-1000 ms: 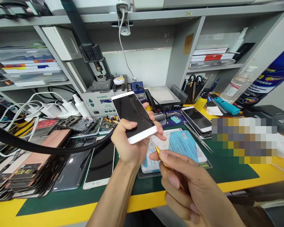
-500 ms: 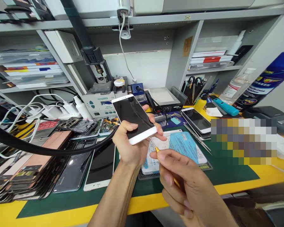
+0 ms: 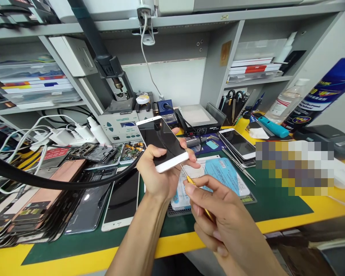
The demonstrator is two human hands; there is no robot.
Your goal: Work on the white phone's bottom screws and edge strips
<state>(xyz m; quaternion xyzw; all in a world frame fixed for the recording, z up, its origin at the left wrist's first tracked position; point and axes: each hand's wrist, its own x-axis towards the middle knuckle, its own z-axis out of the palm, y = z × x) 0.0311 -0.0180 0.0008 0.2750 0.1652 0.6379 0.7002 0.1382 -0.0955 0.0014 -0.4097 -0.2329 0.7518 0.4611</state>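
A white smartphone [image 3: 161, 140] with a dark screen lies tilted in my left hand [image 3: 157, 176], its bottom edge facing me. My left thumb presses on the screen side and the fingers wrap around the far edge. Between the thumb and fingers of my right hand [image 3: 218, 218] is a thin screwdriver [image 3: 192, 181] with a yellow handle. Its metal tip is at the phone's bottom edge; whether it touches cannot be made out. Below both hands rests a white and blue package [image 3: 212, 180] on a perforated metal plate [image 3: 174, 212].
Stacked phone parts [image 3: 37, 207] and another white phone [image 3: 122, 203] lie left on the green mat [image 3: 278, 207]. A thick black cable [image 3: 74, 185] crosses in front of them. Tweezers [image 3: 239, 166] and a further phone [image 3: 237, 143] are right, near a blue spray can [image 3: 323, 94].
My right hand and the screwdriver have shifted slightly up and left, closer to the phone's bottom edge. The phone is tipped a little differently in my left hand. The whole view has moved slightly.
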